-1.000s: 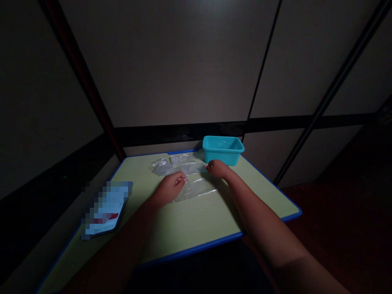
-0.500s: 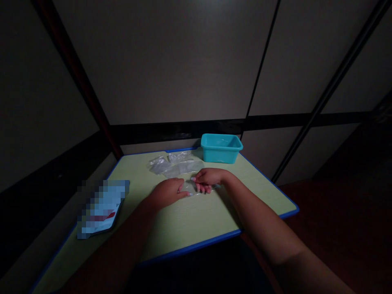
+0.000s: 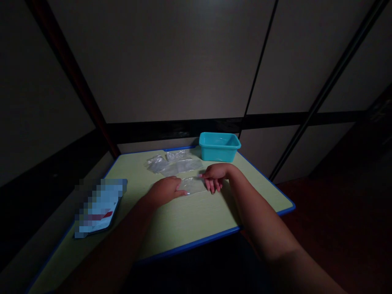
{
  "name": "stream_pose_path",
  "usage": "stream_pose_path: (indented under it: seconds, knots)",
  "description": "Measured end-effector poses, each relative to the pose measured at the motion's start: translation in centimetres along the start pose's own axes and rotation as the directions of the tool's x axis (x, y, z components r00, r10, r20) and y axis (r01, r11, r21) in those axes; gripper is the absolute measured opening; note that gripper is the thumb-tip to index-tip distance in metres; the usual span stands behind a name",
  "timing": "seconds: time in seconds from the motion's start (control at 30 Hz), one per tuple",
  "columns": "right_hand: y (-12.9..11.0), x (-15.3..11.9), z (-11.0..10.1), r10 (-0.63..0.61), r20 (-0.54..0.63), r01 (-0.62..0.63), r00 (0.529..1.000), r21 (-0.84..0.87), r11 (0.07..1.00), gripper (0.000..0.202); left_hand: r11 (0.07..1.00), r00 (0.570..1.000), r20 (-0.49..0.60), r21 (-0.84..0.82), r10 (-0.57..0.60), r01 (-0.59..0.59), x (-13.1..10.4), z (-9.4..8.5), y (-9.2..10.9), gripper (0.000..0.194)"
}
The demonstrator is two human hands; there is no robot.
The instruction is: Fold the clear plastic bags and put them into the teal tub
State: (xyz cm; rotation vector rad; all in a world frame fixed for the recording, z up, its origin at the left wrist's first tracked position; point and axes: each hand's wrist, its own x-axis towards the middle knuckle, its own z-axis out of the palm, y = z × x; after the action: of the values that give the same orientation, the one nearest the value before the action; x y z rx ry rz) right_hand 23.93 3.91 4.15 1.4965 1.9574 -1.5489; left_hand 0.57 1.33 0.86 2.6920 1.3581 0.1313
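Note:
A clear plastic bag lies flat on the table between my hands. My left hand holds the bag's left end, with the thumb on top along the near edge and the other fingers mostly hidden. At the bag's upper right edge, my right hand pinches the film between thumb and forefinger. Its other fingers hang loosely over the right end of the bag. Just beyond my hands, more clear plastic bags lie crumpled and overlapping.
A turquoise plastic basket stands at the table's back right. On the left lies a phone or tablet, partly pixelated. The pale green table has a blue rim. Dark-edged panels rise directly behind it.
My right hand has slid to the right along the bag's upper edge, away from my left hand. More of the bag shows between them. The left hand has hardly moved.

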Motion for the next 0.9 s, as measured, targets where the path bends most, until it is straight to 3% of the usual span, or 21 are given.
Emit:
stream_pose_path:
  seconds: [0.17, 0.23, 0.4, 0.5, 0.57, 0.63, 0.7, 0.9]
  knots:
    - [1.0, -0.3, -0.9, 0.146, -0.037, -0.147, 0.989, -0.022, 0.989, 0.065, 1.000, 1.000, 0.004, -0.004, -0.017, 0.017, 0.0, 0.1, -0.1, 0.035]
    - [1.2, -0.3, -1.0, 0.136, -0.073, -0.137, 0.988, -0.012, 0.990, 0.059, 1.000, 1.000, 0.002, -0.005, -0.012, 0.012, 0.0, 0.1, -0.1, 0.035]
    - [0.3, 0.2, 0.0, -0.183, -0.179, 0.204, 0.967, 0.107, 0.973, 0.045, 1.000, 1.000, -0.001, 0.003, 0.004, -0.004, -0.1, -0.1, 0.0, 0.034]
    - [-0.7, 1.2, 1.2, -0.356, -0.160, 0.389, 0.921, 0.316, 0.865, 0.041, 1.000, 1.000, 0.001, 0.008, 0.002, -0.002, -0.1, -0.2, 0.1, 0.032]
    - [-1.3, 2.0, 2.0, -0.452, -0.105, 0.445, 0.886, 0.469, 0.763, 0.040, 1.000, 1.000, 0.000, 0.006, -0.011, 0.011, -0.1, -0.2, 0.1, 0.032]
    - [-1.6, 2.8, 2.6, -0.529, -0.003, 0.433, 0.848, 0.579, 0.691, 0.043, 1.000, 1.000, 0.006, -0.013, -0.015, 0.015, 0.0, -0.1, 0.0, 0.031]
    - [-1.8, 3.5, 2.9, -0.552, 0.085, 0.385, 0.829, 0.628, 0.676, 0.046, 0.999, 1.000, 0.005, -0.043, 0.015, -0.014, 0.1, 0.1, -0.1, 0.030]
    - [-1.4, 4.1, 2.4, -0.464, 0.143, 0.284, 0.874, 0.623, 0.729, 0.044, 0.999, 1.000, -0.017, -0.032, 0.010, -0.010, 0.0, 0.0, -0.3, 0.032]
